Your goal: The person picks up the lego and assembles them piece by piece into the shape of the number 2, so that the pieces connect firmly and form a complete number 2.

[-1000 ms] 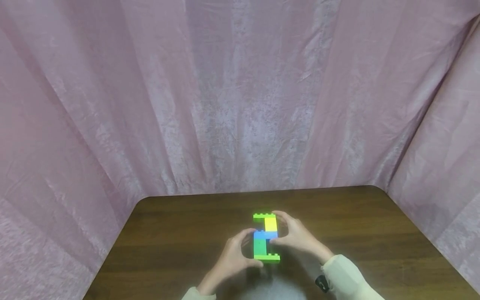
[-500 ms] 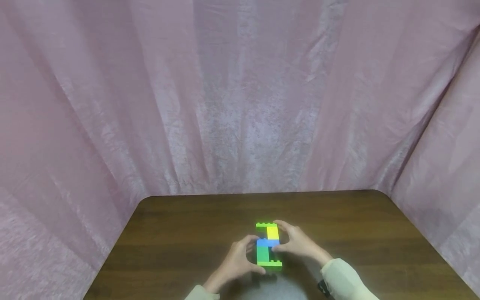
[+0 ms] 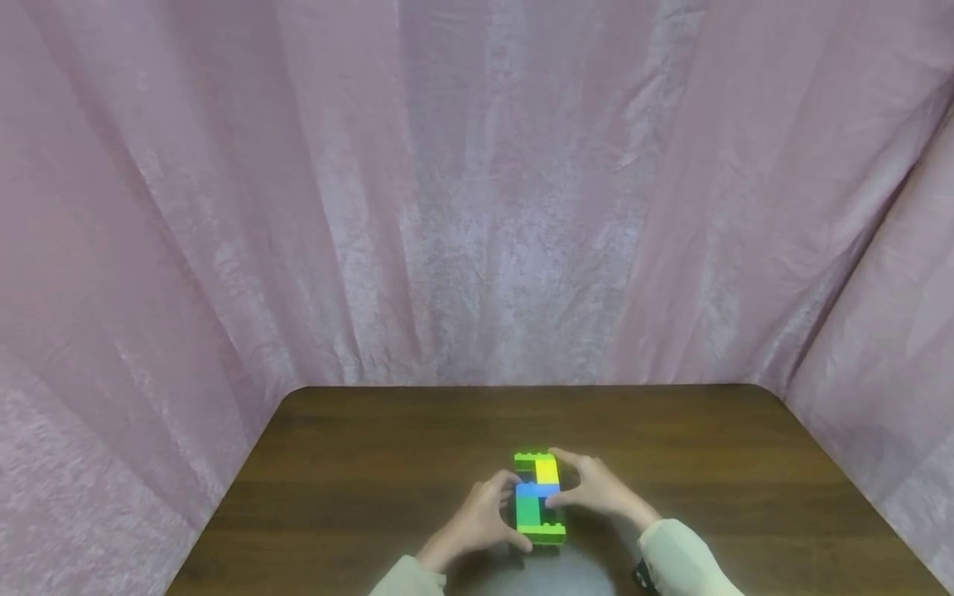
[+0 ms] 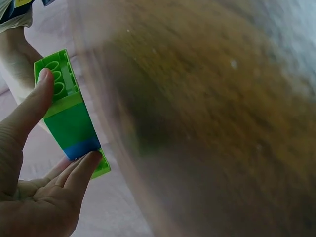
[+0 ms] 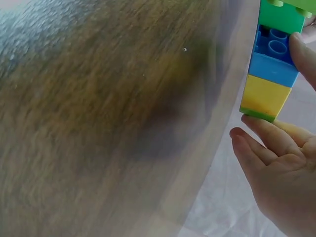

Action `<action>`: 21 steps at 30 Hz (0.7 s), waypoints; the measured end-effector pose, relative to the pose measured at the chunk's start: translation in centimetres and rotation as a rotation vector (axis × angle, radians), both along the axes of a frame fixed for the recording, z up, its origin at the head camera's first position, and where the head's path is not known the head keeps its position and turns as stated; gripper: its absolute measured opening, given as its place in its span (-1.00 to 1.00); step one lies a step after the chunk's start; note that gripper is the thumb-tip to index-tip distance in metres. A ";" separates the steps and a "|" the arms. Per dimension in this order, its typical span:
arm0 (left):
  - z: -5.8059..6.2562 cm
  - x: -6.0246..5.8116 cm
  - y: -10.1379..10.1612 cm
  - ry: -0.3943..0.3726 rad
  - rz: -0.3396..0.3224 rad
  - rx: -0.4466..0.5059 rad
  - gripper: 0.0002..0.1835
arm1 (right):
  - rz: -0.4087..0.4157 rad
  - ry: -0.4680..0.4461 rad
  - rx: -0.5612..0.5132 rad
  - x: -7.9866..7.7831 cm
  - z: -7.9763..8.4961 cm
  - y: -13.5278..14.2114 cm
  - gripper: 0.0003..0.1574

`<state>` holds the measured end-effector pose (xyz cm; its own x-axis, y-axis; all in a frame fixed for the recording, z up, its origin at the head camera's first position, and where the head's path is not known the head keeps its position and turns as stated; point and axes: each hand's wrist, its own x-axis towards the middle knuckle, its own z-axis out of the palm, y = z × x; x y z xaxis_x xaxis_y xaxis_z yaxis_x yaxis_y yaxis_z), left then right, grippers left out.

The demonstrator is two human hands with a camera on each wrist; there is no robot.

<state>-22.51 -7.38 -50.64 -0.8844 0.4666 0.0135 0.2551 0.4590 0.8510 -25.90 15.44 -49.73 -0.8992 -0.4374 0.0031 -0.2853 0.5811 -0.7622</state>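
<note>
Both hands hold a joined stack of toy building blocks close over the table. From far end to near end it has a lime block (image 3: pixel 525 458), a yellow block (image 3: pixel 547 472), a blue block (image 3: pixel 537 490), a green block (image 3: pixel 528 510) and another lime block (image 3: pixel 541 535). My left hand (image 3: pixel 480 517) pinches the near half, its thumb on the near lime block's hollow side (image 4: pixel 58 81) and fingertips at the blue block. With its thumb against the blue block's hollow side (image 5: pixel 276 45) and fingertips at the far end, my right hand (image 3: pixel 596 490) pinches the other half.
The brown wooden table (image 3: pixel 373 439) has rounded back corners. Pink velvet curtains (image 3: pixel 477 207) hang behind it and along both sides. Pale sleeves (image 3: pixel 674 550) cover the forearms, and a dark item (image 3: pixel 643 574) is at the right wrist.
The block stack and both hands sit lower and slightly further right in the head view, which has also shifted a little. The near lime block shows more of its front. Both grips stay the same.
</note>
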 end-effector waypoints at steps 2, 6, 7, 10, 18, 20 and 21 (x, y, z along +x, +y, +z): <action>-0.2 -0.1 0.0 0.009 -0.004 -0.035 -0.24 | -0.008 -0.007 0.006 0.0 -0.1 -0.2 0.06; -0.6 -0.5 0.2 0.057 -0.025 -0.109 -0.23 | -0.022 -0.023 0.023 0.1 -0.3 -0.4 0.06; -0.7 -0.6 0.2 0.070 -0.030 -0.121 -0.22 | -0.023 -0.025 0.027 0.1 -0.4 -0.5 0.06; -0.8 -0.7 0.4 0.098 -0.042 -0.142 -0.21 | -0.032 -0.035 0.038 0.1 -0.6 -0.5 0.06; -0.8 -0.7 0.6 0.094 -0.060 -0.178 -0.20 | -0.076 -0.061 0.042 0.5 -0.9 -0.4 0.07; -0.7 -0.6 0.5 0.089 -0.059 -0.180 -0.20 | -0.080 -0.066 0.041 0.6 -0.9 -0.5 0.08; -0.7 -0.6 0.5 0.089 -0.059 -0.180 -0.20 | -0.081 -0.068 0.041 0.6 -0.9 -0.5 0.08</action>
<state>-23.15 -6.90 -51.31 -0.8547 0.5191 0.0016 0.3560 0.5839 0.7296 -25.34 14.95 -50.63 -0.9291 -0.3621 -0.0756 -0.1846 0.6310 -0.7535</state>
